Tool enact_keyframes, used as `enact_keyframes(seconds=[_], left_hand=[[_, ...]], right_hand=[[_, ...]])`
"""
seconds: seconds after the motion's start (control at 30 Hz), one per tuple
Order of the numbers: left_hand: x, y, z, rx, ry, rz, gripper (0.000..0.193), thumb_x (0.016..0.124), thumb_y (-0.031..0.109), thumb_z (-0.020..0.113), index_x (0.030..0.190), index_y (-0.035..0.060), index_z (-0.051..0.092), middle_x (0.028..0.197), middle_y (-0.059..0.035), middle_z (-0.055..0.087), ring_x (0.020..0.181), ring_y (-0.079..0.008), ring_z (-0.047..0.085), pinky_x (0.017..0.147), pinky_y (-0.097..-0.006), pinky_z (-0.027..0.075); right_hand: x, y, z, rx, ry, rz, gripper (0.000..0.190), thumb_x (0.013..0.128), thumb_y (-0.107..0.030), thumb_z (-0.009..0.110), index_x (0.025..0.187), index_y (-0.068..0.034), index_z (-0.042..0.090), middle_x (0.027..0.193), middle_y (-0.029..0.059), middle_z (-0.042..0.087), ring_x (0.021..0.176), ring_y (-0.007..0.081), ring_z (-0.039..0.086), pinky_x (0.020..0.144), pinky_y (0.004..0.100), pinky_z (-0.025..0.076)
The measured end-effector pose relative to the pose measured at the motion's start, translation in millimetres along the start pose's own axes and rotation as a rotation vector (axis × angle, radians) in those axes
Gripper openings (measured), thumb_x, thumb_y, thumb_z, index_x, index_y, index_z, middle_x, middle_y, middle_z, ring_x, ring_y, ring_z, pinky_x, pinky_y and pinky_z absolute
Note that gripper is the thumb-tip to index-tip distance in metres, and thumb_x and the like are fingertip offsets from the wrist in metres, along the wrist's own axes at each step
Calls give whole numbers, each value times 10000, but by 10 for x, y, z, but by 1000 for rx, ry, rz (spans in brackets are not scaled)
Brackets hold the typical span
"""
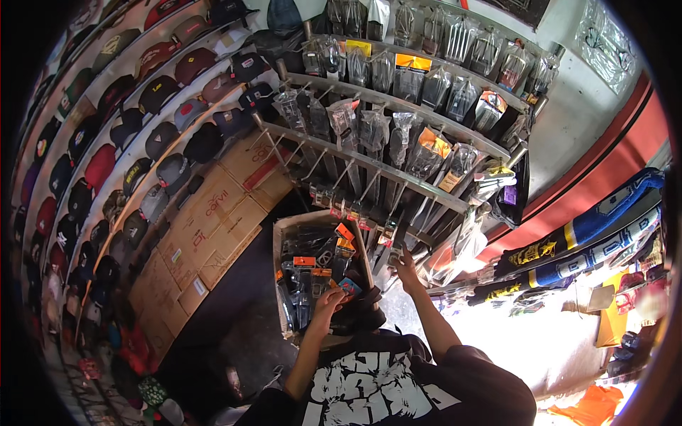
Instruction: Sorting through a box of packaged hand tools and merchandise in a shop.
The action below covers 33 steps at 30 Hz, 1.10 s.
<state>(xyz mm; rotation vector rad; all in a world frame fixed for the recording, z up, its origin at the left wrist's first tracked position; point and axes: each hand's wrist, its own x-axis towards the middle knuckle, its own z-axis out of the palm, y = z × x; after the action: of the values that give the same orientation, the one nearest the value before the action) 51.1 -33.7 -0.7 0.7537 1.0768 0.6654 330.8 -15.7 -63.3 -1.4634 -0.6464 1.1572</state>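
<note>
My left hand (330, 302) is over the near right part of an open cardboard box (367, 254), its fingers at a small blue and red card (349, 286); whether it grips the card I cannot tell. Packaged belts with orange header cards (304, 261) fill the box. To the right of the box, my right hand (406, 269) is closed around the lower part of a dark belt (400, 237) near its metal buckle. Beyond both hands, belts in clear plastic (421, 154) hang in rows from a metal rack (373, 166).
Caps (160, 95) line curved shelves on the left, with stacked cardboard cartons (218, 213) below them. Scarves (575, 239) hang at the right beside a red wall edge (559, 205). Bare rack prongs (314, 166) stick out toward me above the box.
</note>
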Motion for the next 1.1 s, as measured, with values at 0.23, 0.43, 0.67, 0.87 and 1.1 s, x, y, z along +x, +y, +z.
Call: enact_keyframes(seconds=[0.23,0.43,0.67,0.87,1.1], left_hand=[[49,77,-26,-22,9,8,345,897,272,631,1169,72,558,1065,-26,653,950,-120,632,794,-244,426],[-71,89,-40,-10,-17,-26,345,905,271,618,1176,70,551,1083,-36,652,962,-122,623,794,-238,430],[-149,-24,-266,51,-36,-88,351,914,271,602,1192,66,542,1085,-42,649,962,-127,618,788,-243,438],[-126,-343,-658,133,15,-156,308,928,269,568,1158,65,558,1059,-50,648,930,-125,615,770,-259,454],[396,-1250,-825,311,55,-33,301,861,209,652,1094,23,606,974,-68,653,908,-141,614,794,-250,471]], right_hand=[[489,41,-46,22,101,13,628,848,-91,598,1419,-64,339,816,70,619,636,117,546,518,253,417],[538,452,-3,123,327,84,649,860,-210,660,1405,-84,331,1052,138,631,725,150,598,568,283,464],[299,1244,-217,-333,438,-50,714,862,-211,629,1455,-161,235,1332,145,429,849,195,572,639,334,490],[-537,1842,277,-313,222,91,661,821,-220,650,1399,-98,355,1158,171,553,896,268,539,734,356,436],[-1481,1816,497,-515,-9,32,663,836,-222,677,1397,-54,366,1171,149,577,848,183,617,733,338,517]])
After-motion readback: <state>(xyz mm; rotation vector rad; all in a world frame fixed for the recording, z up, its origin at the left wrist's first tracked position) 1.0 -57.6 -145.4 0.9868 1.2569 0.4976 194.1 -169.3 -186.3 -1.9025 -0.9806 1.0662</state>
